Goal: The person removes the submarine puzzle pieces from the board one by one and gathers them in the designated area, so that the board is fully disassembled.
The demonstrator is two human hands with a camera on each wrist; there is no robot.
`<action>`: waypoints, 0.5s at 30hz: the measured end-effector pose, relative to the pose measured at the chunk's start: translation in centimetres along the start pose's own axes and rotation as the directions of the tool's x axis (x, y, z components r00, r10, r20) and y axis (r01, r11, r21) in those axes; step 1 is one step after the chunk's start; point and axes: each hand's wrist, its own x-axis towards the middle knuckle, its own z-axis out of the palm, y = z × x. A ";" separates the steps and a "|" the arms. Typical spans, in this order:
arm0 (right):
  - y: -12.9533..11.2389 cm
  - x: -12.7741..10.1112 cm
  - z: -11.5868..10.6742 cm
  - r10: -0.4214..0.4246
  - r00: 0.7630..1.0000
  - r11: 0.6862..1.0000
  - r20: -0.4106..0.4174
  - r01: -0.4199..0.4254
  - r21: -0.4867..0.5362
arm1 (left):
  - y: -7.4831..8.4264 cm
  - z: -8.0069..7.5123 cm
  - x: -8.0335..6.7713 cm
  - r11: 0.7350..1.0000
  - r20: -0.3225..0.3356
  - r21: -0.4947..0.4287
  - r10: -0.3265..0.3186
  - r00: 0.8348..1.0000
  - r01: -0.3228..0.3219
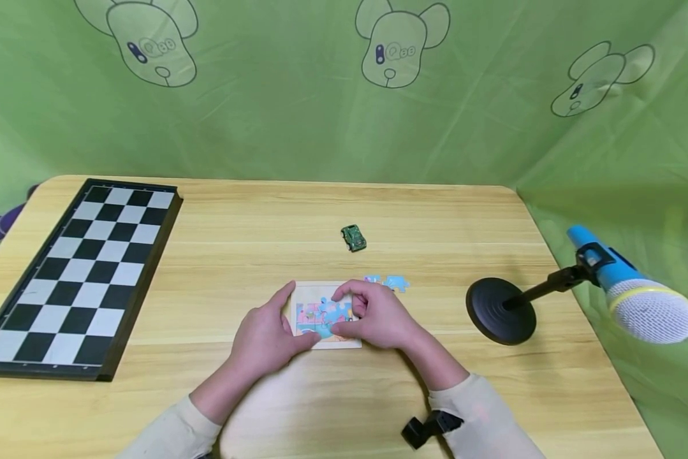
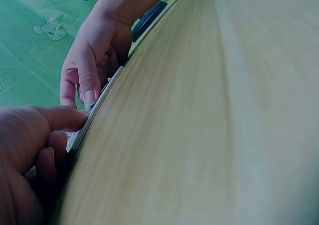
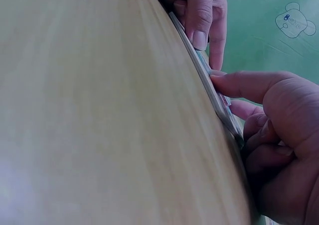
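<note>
A small jigsaw puzzle in a pale-bordered tray (image 1: 328, 344) lies flat on the table, its picture pink and blue. My left hand (image 1: 265, 338) holds the tray's left side, thumb at the near edge and index finger by the far left corner. Over the right part of the puzzle, my right hand (image 1: 380, 317) has its thumb and curled index finger on a light-blue puzzle piece (image 1: 338, 311). Both wrist views show the tray (image 3: 212, 93) edge-on, with the thumbs close together on it. Loose blue and pink puzzle pieces (image 1: 397, 283) lie just beyond the right hand.
A black-and-white chessboard (image 1: 85, 274) takes up the table's left side. Beyond the tray sits a small green toy car (image 1: 353, 238). On the right, a blue microphone (image 1: 636, 287) leans outward on a round black stand (image 1: 500, 312). Green cloth (image 1: 298, 127) hangs behind the table.
</note>
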 end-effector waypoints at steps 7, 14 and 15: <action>0.1 -0.5 0.3 -0.019 0.999 1.000 -0.043 0.018 -0.022 | 0.0 0.0 0.0 1.000 0.006 -0.009 -0.010 1.000 0.010; -0.3 -0.9 0.1 -0.029 0.993 1.000 -0.115 0.029 0.002 | -0.1 0.0 0.1 1.000 0.006 -0.007 -0.014 1.000 0.014; -0.3 -1.0 0.0 -0.026 0.992 1.000 -0.120 0.027 0.003 | -0.1 0.1 0.1 1.000 0.007 -0.007 -0.014 1.000 0.014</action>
